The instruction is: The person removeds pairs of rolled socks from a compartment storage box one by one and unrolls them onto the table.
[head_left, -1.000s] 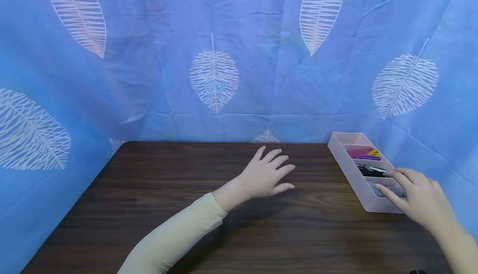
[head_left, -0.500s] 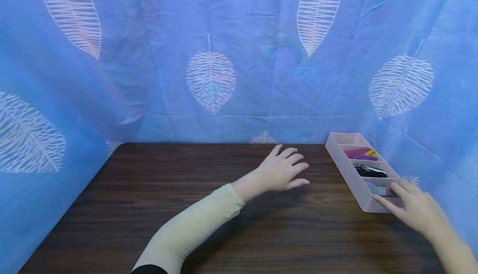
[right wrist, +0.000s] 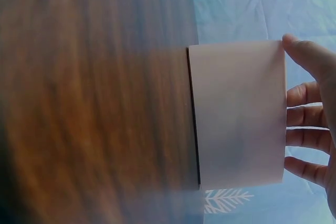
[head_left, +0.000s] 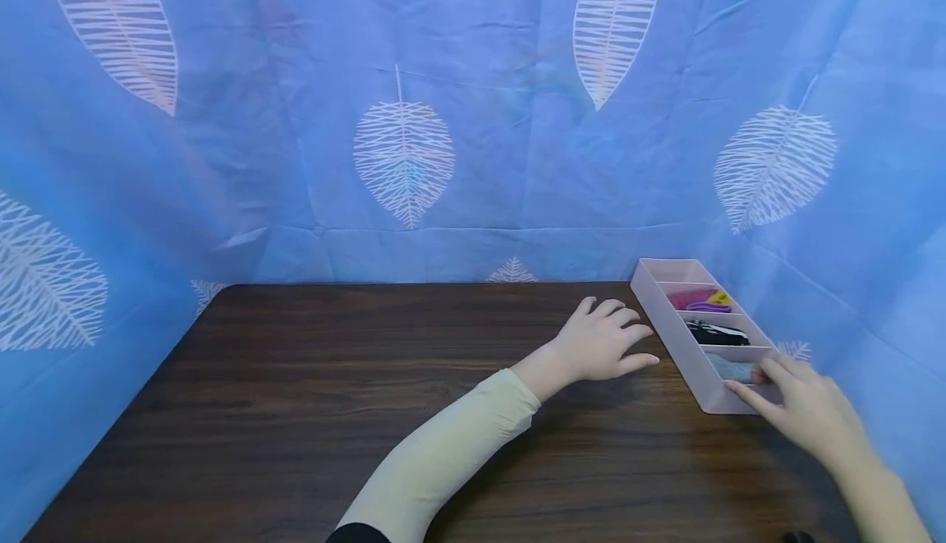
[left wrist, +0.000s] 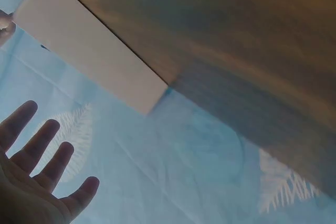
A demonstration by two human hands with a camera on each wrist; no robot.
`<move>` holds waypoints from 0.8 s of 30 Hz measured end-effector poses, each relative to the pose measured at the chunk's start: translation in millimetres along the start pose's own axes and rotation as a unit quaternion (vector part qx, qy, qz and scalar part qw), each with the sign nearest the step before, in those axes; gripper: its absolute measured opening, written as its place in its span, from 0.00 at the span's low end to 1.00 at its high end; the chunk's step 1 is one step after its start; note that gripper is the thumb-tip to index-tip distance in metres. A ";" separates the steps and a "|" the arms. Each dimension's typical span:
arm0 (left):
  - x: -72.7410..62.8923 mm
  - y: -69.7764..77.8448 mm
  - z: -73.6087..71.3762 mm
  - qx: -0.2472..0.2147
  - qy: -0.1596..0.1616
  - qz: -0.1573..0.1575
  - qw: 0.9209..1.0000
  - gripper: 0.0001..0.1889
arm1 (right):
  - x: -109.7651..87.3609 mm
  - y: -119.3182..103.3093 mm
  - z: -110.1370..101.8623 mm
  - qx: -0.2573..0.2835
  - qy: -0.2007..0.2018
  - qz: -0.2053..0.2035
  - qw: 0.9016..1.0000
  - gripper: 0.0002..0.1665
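Observation:
A long pale pink box [head_left: 668, 350] with compartments stands at the right of the dark wood table. My right hand [head_left: 809, 407] is over its near end. The thumb touches the left rim near the corner, and a fingertip dips into a near compartment beside a folded grey-blue cloth [head_left: 730, 367]. In the right wrist view, the box's near wall [right wrist: 239, 116] hides the fingertips, so their contact with the cloth cannot be made out. Left of the box, my left hand [head_left: 602, 342] hovers over the table, fingers spread and holding nothing.
Further compartments hold a black item with white stripes [head_left: 717, 333] and a pink, yellow and purple bundle [head_left: 698, 300]. A blue curtain [head_left: 473, 157] with white leaf prints hangs behind. A small dark object [head_left: 798, 536] shows at the bottom edge.
My left hand has moved right, closer to the box. My right hand has lowered from above the box, its fingertip now inside the near compartment. The view has shifted slightly.

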State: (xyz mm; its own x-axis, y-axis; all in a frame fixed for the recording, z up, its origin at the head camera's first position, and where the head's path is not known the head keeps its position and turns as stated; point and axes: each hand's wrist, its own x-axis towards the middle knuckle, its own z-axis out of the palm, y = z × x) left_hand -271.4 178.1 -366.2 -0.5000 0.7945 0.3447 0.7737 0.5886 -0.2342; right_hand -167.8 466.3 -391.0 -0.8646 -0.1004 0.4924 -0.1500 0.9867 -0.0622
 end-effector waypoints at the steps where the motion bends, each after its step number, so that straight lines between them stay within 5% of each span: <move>1: 2.6 3.6 1.5 -0.004 -0.003 -0.004 1.000 0.28 | 0.5 -1.0 1.1 0.002 0.003 -0.002 1.000 0.22; 12: 34.7 39.2 20.3 -0.054 -0.014 -0.061 0.997 0.26 | 2.7 2.3 11.5 0.010 0.055 -0.039 0.998 0.21; 24: 71.7 75.2 39.6 -0.175 -0.077 -0.139 0.972 0.25 | 0.0 3.8 9.6 0.010 0.066 -0.042 0.997 0.20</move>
State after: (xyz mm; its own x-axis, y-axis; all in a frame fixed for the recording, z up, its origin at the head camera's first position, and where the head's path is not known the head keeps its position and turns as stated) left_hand -264.5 285.2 -395.1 -0.7395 0.6413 0.2044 0.6724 0.7176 0.1815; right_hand -173.0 468.9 -399.5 -0.7786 -0.1628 0.6060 -0.2298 0.9726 -0.0339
